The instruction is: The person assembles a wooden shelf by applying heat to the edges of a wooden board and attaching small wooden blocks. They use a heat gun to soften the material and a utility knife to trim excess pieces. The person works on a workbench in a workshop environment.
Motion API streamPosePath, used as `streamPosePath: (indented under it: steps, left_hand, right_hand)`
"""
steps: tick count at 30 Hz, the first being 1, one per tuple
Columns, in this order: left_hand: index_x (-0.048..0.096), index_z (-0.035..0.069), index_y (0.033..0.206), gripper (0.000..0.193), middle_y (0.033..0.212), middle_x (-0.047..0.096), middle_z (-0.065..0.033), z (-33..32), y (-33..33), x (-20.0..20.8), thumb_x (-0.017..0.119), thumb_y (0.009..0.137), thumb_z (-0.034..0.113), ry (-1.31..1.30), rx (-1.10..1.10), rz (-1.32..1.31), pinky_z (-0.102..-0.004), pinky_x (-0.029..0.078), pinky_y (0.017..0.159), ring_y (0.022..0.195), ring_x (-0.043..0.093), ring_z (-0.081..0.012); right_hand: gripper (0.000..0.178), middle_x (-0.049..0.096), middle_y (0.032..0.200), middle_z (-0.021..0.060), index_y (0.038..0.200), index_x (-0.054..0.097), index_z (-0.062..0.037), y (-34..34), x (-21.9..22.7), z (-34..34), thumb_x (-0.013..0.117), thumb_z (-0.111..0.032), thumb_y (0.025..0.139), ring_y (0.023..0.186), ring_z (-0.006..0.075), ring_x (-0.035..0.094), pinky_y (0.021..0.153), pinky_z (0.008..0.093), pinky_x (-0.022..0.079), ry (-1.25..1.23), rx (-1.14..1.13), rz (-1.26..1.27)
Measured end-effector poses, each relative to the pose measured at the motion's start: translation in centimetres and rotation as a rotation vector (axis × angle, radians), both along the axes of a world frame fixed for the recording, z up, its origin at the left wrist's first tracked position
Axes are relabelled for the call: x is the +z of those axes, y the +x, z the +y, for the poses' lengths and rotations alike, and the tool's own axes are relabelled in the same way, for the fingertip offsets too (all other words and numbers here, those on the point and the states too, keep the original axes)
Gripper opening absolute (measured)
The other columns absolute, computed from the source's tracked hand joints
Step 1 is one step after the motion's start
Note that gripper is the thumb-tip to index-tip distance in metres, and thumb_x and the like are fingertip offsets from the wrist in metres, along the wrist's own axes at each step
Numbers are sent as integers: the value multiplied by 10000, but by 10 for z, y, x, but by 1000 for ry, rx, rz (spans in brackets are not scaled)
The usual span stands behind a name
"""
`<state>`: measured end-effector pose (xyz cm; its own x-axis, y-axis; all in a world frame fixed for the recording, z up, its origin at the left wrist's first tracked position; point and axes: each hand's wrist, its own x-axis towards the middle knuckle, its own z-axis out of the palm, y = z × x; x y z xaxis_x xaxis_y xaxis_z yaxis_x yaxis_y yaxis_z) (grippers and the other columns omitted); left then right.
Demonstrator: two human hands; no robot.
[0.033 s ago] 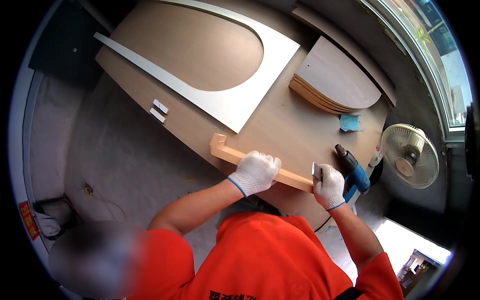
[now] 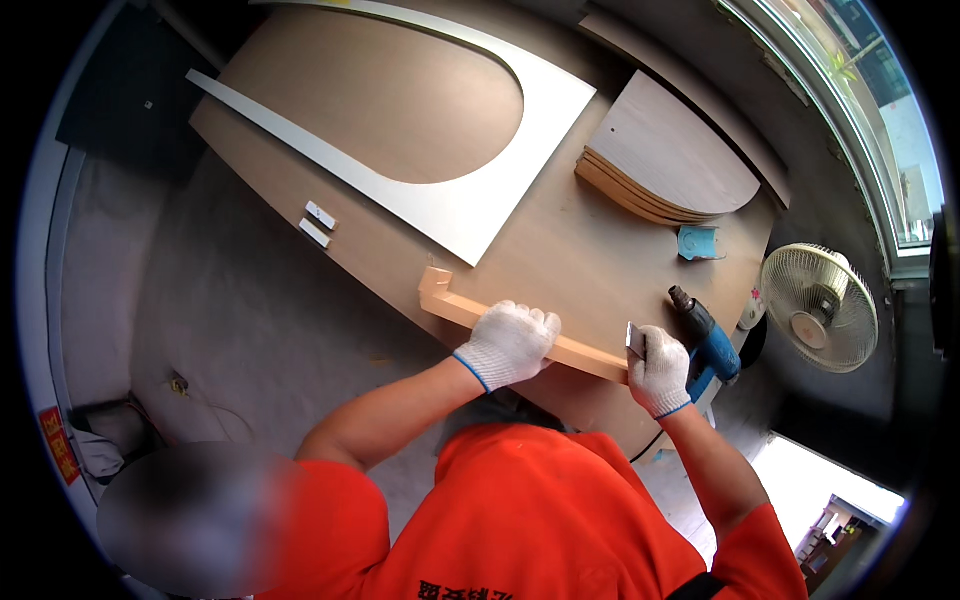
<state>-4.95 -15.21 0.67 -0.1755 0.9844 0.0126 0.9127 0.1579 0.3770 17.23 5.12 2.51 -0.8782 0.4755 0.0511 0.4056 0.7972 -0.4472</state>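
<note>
A long, pale wooden strip with a short angled block at its far left end lies along the near edge of the table. My left hand, in a white knitted glove, is closed round the middle of this strip. At its right end is my right hand, gloved too, its fingers folded round a small flat metal blade. The blade's shiny face sticks up from the fist; its handle, if any, is hidden. My right fist touches or nearly touches the strip's end. A blue heat gun lies just right of it.
A large white panel with a rounded cutout covers the table's far left. Stacked curved boards lie at the far right, near a blue curved piece. Two small white pieces sit by the left edge. A fan stands beyond.
</note>
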Motion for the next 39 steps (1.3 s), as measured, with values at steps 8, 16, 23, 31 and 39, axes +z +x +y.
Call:
streamPosePath:
  steps: [8,16,23,31,39]
  left_hand:
    - [645,122,1028,512,868,744,-93,-23,-36,11,880,784,506,-130,46,68,-441,594,753,828,770,-294]
    - [692,93,1133,670,898,777,-118,-10,-27,22,877,766,622,-239,56,88,-448,618,770,850,786,-305]
    - [704,65,1323,722,1046,790,-185,43,26,32,710,942,678,-189,-73,46,-472,612,852,969,777,-353]
    - [750,39,1285,344,1182,792,-180,112,135,24,677,1034,262,168,-275,-261,-475,614,922,1068,766,-362]
    - [789,9,1149,268,1107,808,-199,114,142,20,730,917,129,180,-289,-339,-450,640,911,1010,794,-373]
  right_hand:
    - [205,728,926,208,1050,685,-40,23,-3,6,740,-63,855,830,451,713,731,528,566,-49,-19,74]
    - [175,747,954,232,1099,705,-50,24,-5,7,728,-136,949,887,470,732,771,529,590,-149,-177,36]
    - [142,747,933,216,1086,712,-65,66,-15,20,739,-162,986,857,435,745,747,488,593,1,-502,433]
    - [295,738,865,265,1078,729,-57,125,-79,-114,623,-332,1091,858,476,741,775,550,575,-601,-977,291]
    - [253,748,904,267,1085,704,-59,89,-78,-125,652,-306,1063,869,494,737,766,587,576,-503,-923,376]
